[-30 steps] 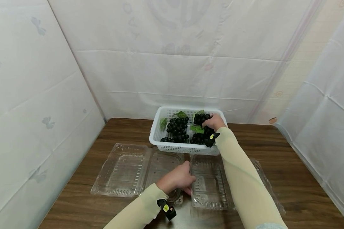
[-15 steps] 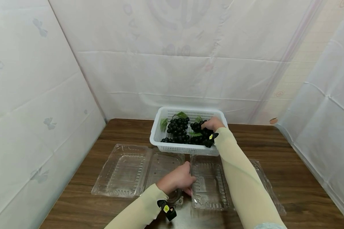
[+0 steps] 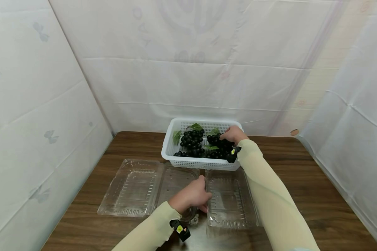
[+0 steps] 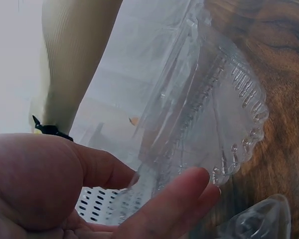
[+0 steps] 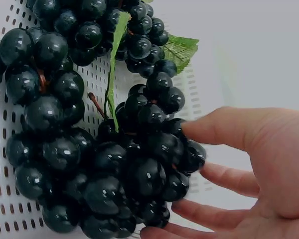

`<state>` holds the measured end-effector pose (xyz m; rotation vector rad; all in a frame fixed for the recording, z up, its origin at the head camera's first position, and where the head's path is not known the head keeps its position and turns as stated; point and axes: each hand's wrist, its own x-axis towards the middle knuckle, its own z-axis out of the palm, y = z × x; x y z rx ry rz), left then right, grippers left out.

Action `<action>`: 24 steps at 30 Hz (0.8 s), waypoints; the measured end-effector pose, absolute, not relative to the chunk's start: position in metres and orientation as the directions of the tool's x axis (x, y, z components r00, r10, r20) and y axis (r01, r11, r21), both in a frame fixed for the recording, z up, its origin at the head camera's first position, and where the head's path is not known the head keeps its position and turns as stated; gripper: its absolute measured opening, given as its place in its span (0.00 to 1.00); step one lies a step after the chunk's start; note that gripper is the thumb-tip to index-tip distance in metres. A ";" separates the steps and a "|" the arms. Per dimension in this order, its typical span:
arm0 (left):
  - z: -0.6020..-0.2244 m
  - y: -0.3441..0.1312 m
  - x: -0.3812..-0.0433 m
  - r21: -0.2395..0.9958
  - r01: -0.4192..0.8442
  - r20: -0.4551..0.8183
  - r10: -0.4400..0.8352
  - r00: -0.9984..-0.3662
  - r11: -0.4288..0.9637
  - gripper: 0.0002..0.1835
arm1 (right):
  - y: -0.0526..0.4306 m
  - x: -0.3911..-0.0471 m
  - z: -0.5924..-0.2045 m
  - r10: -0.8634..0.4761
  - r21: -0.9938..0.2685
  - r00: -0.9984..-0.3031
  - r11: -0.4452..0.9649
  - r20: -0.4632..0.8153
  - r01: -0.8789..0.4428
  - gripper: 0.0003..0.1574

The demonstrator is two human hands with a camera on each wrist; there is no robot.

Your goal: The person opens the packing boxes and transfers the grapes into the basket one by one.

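My right hand (image 3: 234, 135) reaches into the white basket (image 3: 204, 161) at its right side. Its thumb and fingers hold the edge of a bunch of dark grapes (image 5: 144, 174) lying there, as the right wrist view shows. A second bunch of dark grapes (image 3: 192, 139) with green leaves lies in the left half of the basket. Lower down, my left hand (image 3: 193, 195) pinches the left edge of an open clear plastic box (image 3: 227, 202) between thumb and fingers. The right forearm hides part of that box.
Another open clear plastic box (image 3: 135, 190) lies on the wooden table (image 3: 113, 146) to the left, its other half partly under the left hand. White printed sheets (image 3: 163, 83) hang behind the table and at both sides.
The right hand has lowered its bunch of grapes and moved it slightly left in the basket. My left hand stays at the box edge. The head view has shifted slightly.
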<state>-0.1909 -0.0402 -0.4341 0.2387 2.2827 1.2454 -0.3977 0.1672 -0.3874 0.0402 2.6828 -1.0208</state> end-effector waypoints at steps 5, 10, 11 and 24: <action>-0.428 -0.045 -0.194 0.755 -0.005 -0.323 0.365 -0.873 0.656 0.39 | 0.173 -0.390 -0.381 -0.122 -0.678 -0.962 0.731 -0.242 0.078 0.17; -0.421 -0.055 -0.196 0.703 0.107 -0.228 0.365 -0.902 0.703 0.36 | 0.178 -0.381 -0.375 -0.185 -0.649 -0.954 0.761 -0.236 0.013 0.33; -0.419 -0.058 -0.196 0.707 0.129 -0.202 0.374 -0.905 0.695 0.35 | 0.179 -0.380 -0.374 -0.204 -0.647 -0.951 0.763 -0.232 -0.006 0.35; -0.384 -0.111 -0.225 0.648 0.430 0.177 0.425 -0.888 0.628 0.18 | 0.202 -0.346 -0.358 -0.287 -0.710 -0.957 0.680 -0.029 -0.182 0.30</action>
